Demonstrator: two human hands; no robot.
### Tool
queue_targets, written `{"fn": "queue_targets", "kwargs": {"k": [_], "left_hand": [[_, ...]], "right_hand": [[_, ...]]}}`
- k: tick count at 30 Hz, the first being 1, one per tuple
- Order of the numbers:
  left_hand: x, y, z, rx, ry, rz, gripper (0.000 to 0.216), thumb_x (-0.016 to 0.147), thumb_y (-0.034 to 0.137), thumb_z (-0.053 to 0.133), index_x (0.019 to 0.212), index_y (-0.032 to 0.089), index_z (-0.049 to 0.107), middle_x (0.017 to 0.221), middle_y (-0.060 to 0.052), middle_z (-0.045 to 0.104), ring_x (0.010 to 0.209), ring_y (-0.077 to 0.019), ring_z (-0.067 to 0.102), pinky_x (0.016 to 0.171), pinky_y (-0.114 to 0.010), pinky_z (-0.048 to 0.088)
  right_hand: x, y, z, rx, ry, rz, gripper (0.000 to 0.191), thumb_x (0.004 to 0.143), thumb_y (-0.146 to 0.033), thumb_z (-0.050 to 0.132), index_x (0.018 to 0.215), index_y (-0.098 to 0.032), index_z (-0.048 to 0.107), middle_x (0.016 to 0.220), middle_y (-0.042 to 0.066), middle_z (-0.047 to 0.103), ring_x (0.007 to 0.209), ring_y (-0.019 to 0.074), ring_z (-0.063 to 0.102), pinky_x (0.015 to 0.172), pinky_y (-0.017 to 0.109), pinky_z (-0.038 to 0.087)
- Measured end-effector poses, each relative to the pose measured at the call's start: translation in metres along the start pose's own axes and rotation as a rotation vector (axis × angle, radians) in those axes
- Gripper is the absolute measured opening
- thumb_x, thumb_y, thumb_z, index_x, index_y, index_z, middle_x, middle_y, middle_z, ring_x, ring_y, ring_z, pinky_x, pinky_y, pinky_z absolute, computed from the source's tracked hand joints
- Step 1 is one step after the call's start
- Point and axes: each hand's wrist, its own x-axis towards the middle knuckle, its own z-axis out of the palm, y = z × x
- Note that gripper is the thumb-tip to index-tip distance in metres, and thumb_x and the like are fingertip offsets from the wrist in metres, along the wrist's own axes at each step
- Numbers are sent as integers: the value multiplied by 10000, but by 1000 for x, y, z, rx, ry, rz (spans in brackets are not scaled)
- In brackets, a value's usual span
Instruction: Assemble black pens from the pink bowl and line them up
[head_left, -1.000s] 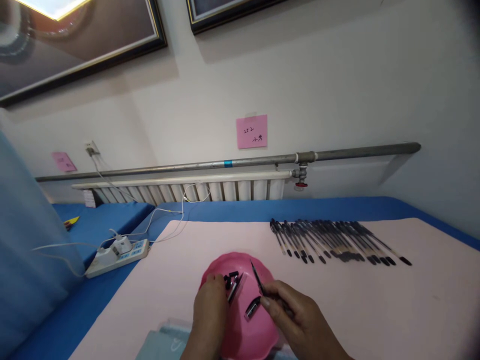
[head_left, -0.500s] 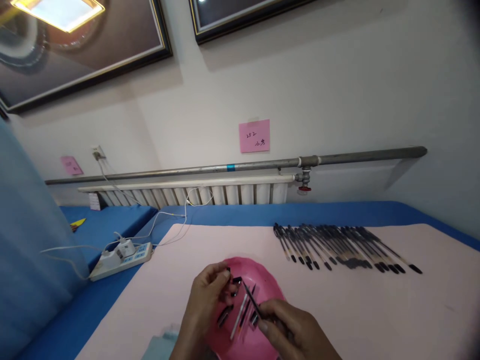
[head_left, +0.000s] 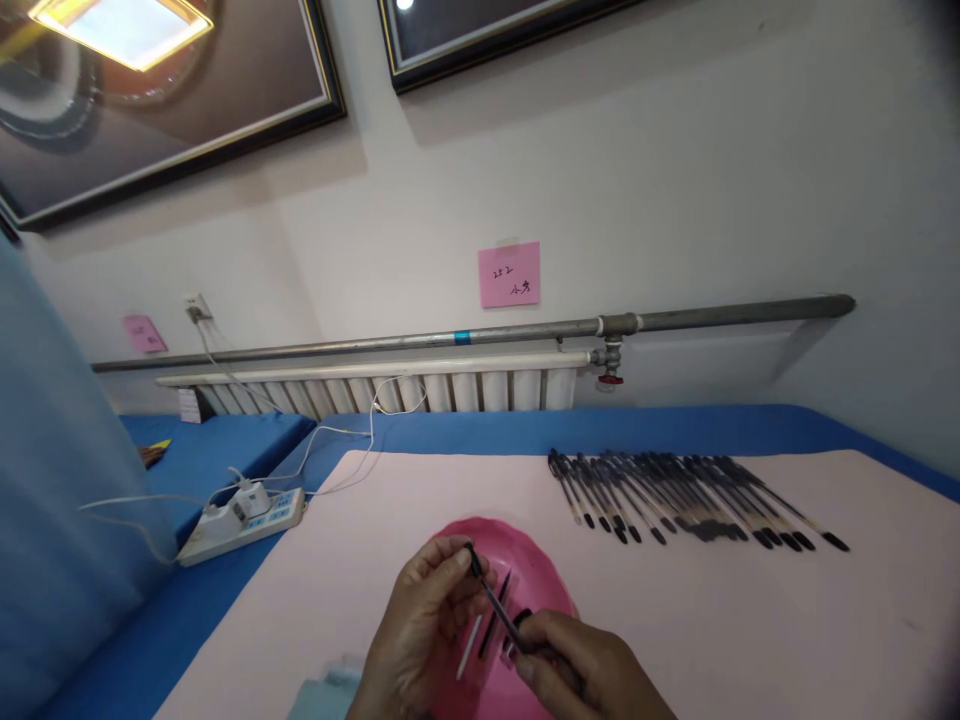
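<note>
Between the thumb and fingers of my left hand [head_left: 420, 615] is a small black pen cap [head_left: 473, 560]. My right hand [head_left: 596, 665] grips a slim dark pen [head_left: 499, 610], tilted with its tip up and to the left. That tip meets the cap; how far inside it goes I cannot tell. Both hands are over a pink plastic basin [head_left: 536, 560]. Inside it lie a white stick-like pen part [head_left: 469, 648], a dark pen refill [head_left: 493, 618] and a few small black pieces, partly hidden by my hands.
Many capped pens [head_left: 675, 490] lie in a row at the right on the pink sheet [head_left: 750, 620]. A power strip [head_left: 247, 525] with plugs and white cables sits at the left. A light blue cloth [head_left: 326, 693] lies at the near edge. Behind are a radiator [head_left: 480, 388] and a pipe.
My hands have come together, bringing the pen tip to the cap. The left hand has shifted right and now covers small black pieces seen before in the basin.
</note>
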Motion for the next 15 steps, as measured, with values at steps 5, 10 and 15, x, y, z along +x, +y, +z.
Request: {"fn": "queue_targets", "kwargs": {"k": [5,10,15], "left_hand": [[-4,-4,7,45,1,44,208,671,212,717,825,127,606,737,-75,706,687,-151,661,575,-203,471],[-4,-9,11,15,23,95,218,651,235,723,806,137,606,721,-63,697,633,-143,636,569,-224,457],[-2,-14,12,-4,58,96,264,626,218,746,847,134,627,701,-50,689,599,-123,617,568,-218,450]], "right_hand": [[1,-2,0,20,18,1,148,798,-310,473,739,-208,562,620,-34,503,564,120,436,523,213,325],[-1,-2,1,33,67,10,195,818,-364,455,740,-213,551,602,-40,486,550,118,422,518,212,323],[-1,1,4,91,130,-19,247,822,-425,455,721,-220,549,589,-40,493,536,116,416,507,203,333]]}}
